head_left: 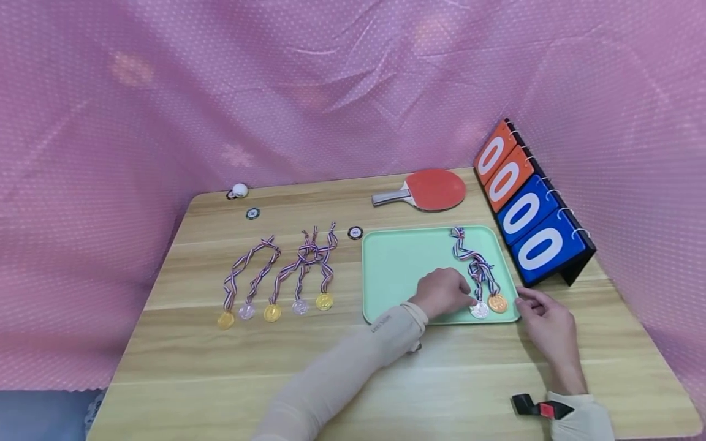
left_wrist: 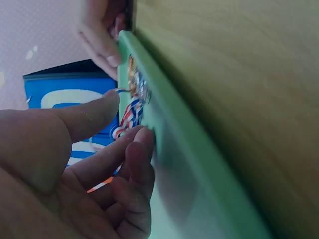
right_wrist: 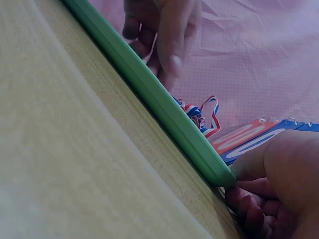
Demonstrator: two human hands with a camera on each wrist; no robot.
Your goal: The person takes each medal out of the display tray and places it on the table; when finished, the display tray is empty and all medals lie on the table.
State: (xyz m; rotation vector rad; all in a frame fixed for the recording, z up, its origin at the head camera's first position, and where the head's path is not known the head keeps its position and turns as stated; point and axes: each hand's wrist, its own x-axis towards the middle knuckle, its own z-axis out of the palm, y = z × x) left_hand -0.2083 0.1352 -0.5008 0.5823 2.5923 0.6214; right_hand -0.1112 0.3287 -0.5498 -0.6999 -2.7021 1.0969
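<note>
My left hand [head_left: 443, 291] reaches over the light green tray [head_left: 402, 263], beside a silver medal [head_left: 480, 310]. In the left wrist view its thumb and fingers stand apart near the medals' striped ribbons [left_wrist: 130, 113], with nothing seen gripped between them. A bronze-coloured medal [head_left: 498, 303] lies next to the silver one, their ribbons tangled toward the tray's far edge. At the tray's near right corner, my right hand [head_left: 551, 331] pinches the rim. The right wrist view has its thumb against the corner [right_wrist: 222, 174] and its other fingers curled below.
Several gold and silver medals [head_left: 273, 312] with ribbons lie left of the tray. Behind are a red table tennis bat [head_left: 437, 190], a white ball [head_left: 239, 190] and chips [head_left: 355, 233]. A flip scoreboard [head_left: 529, 211] showing zeros stands close to the tray's right side.
</note>
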